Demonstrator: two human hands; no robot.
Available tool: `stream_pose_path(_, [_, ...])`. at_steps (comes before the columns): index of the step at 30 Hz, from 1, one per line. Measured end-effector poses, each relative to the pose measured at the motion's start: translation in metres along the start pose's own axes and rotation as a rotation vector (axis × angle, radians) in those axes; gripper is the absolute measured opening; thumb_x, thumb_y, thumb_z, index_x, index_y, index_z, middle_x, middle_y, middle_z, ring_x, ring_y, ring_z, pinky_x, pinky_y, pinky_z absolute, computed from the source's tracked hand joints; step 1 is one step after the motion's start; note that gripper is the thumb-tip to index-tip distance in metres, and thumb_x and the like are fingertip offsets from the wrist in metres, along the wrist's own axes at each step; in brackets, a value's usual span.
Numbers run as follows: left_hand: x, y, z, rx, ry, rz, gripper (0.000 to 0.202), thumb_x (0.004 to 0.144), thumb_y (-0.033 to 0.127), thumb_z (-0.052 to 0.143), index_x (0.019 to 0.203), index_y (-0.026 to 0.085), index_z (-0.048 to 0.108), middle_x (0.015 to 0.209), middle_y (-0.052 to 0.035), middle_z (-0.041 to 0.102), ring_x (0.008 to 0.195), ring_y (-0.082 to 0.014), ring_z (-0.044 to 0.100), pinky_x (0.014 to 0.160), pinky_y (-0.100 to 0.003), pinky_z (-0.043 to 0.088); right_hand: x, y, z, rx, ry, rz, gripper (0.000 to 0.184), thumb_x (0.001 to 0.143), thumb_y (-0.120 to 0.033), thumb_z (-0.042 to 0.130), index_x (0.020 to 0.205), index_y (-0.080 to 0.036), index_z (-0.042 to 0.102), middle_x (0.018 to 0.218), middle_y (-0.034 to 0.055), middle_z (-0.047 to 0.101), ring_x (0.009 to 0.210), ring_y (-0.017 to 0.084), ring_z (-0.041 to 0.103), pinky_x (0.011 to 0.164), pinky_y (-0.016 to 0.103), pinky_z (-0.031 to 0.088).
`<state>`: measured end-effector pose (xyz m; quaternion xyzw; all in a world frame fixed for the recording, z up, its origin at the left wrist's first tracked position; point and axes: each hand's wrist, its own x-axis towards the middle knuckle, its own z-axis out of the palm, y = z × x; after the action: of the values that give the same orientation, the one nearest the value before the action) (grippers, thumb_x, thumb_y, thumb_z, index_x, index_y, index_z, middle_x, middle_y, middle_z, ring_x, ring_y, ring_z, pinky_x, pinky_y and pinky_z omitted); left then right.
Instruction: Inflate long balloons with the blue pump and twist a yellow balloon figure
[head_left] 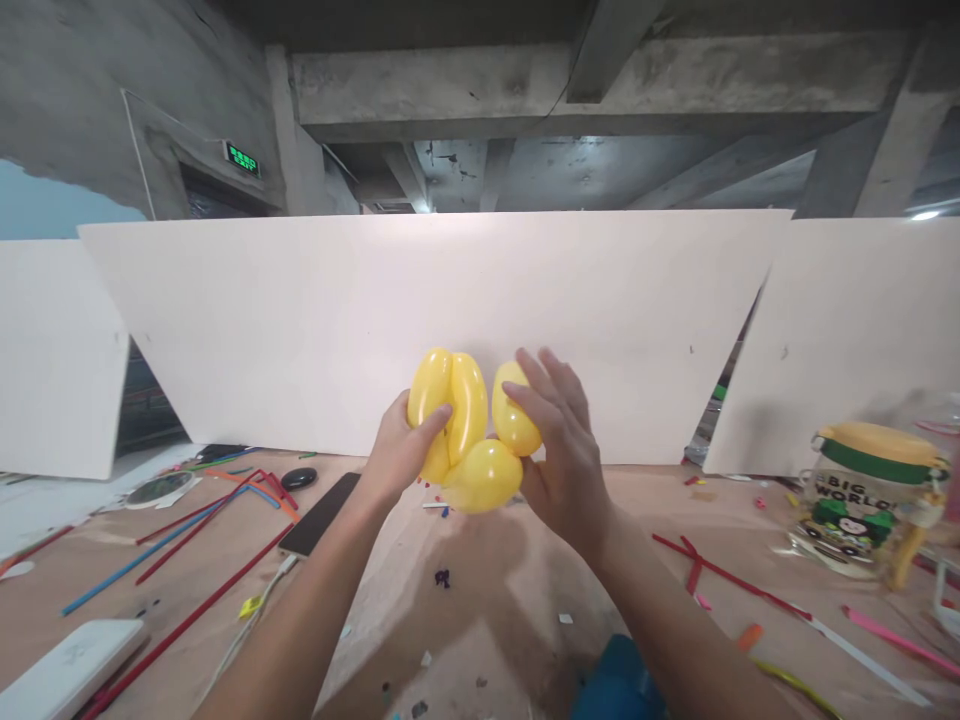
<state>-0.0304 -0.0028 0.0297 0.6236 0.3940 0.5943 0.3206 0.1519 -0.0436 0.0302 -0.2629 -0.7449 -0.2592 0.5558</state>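
Note:
A yellow twisted balloon cluster with several bubbles is held up in front of me, above the table. My left hand grips its left bubbles, thumb pressed across the front. My right hand wraps the right bubble, fingers curled over its top and side. Both hands are closed on the balloon.
The brown table carries loose uninflated long balloons, red and blue, and coloured scraps. A black phone with a cable lies at left, a white box at lower left, a clear jar with yellow lid at right. White boards stand behind.

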Motion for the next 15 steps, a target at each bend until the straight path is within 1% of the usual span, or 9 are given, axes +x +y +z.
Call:
stream_pose_path(1, [-0.001,0.001,0.002,-0.004,-0.02,-0.009,0.038,0.075,0.042,0.062,0.101,0.015,0.059,0.09,-0.0077,0.066,0.074,-0.0203,0.061,0.065,-0.031,0.046,-0.001,0.002,-0.001,-0.065,0.031,0.032,0.051,0.083,-0.013,0.055,0.125,-0.035,0.036,0.142,0.009,0.035,0.134,0.033,0.03,0.102,0.06,0.033])
stream_pose_path(3, [-0.002,0.002,0.003,-0.034,-0.049,-0.02,0.037,0.076,0.042,0.062,0.1,0.014,0.059,0.088,-0.0075,0.066,0.071,-0.0192,0.061,0.063,-0.03,0.046,-0.001,0.008,-0.004,-0.099,0.101,0.095,0.049,0.081,-0.014,0.059,0.122,-0.035,0.042,0.137,0.0106,0.035,0.127,0.033,0.038,0.094,0.054,0.043])
stream_pose_path(5, [-0.002,0.003,0.002,-0.088,-0.069,-0.023,0.037,0.076,0.042,0.061,0.1,0.014,0.059,0.086,-0.0072,0.066,0.069,-0.0187,0.061,0.062,-0.03,0.046,-0.001,0.013,-0.007,-0.014,0.149,0.087,0.05,0.08,-0.014,0.061,0.121,-0.037,0.044,0.126,0.0103,0.04,0.117,0.029,0.048,0.085,0.048,0.051])
stream_pose_path(7, [-0.002,0.002,0.0,-0.146,-0.082,-0.021,0.038,0.075,0.043,0.062,0.1,0.014,0.059,0.084,-0.0071,0.066,0.068,-0.0188,0.061,0.06,-0.03,0.046,0.001,0.015,-0.009,0.109,0.158,0.024,0.053,0.079,-0.012,0.063,0.121,-0.038,0.045,0.12,0.0089,0.046,0.11,0.026,0.053,0.083,0.045,0.053])
stream_pose_path(9, [-0.001,0.0,-0.001,-0.183,-0.074,-0.017,0.04,0.074,0.044,0.063,0.101,0.014,0.06,0.082,-0.0072,0.065,0.067,-0.019,0.061,0.06,-0.03,0.046,0.003,0.012,-0.01,0.202,0.124,-0.025,0.053,0.077,-0.01,0.065,0.119,-0.037,0.047,0.118,0.0079,0.05,0.107,0.025,0.056,0.083,0.043,0.054])
stream_pose_path(11, [0.0,0.0,-0.003,-0.23,-0.071,-0.026,0.039,0.073,0.042,0.064,0.1,0.014,0.06,0.081,-0.0069,0.065,0.065,-0.0186,0.06,0.059,-0.029,0.046,0.006,0.008,-0.011,0.271,0.046,-0.038,0.053,0.075,-0.007,0.064,0.118,-0.035,0.049,0.115,0.007,0.054,0.103,0.023,0.058,0.082,0.04,0.055])
stream_pose_path(13, [0.001,0.0,-0.005,-0.33,-0.109,-0.061,0.033,0.074,0.038,0.061,0.096,0.014,0.061,0.079,-0.0064,0.065,0.061,-0.0175,0.059,0.057,-0.029,0.047,0.007,0.005,-0.011,0.337,-0.042,-0.033,0.053,0.074,-0.006,0.063,0.117,-0.034,0.05,0.113,0.0059,0.057,0.101,0.021,0.06,0.081,0.037,0.055])
stream_pose_path(15, [0.002,0.001,-0.009,-0.475,-0.165,-0.109,0.027,0.073,0.032,0.054,0.091,0.013,0.063,0.073,-0.0056,0.064,0.054,-0.0163,0.056,0.052,-0.03,0.046,0.007,0.004,-0.012,0.387,-0.134,-0.008,0.052,0.075,-0.005,0.06,0.118,-0.032,0.051,0.114,0.0055,0.058,0.103,0.021,0.059,0.082,0.036,0.054])
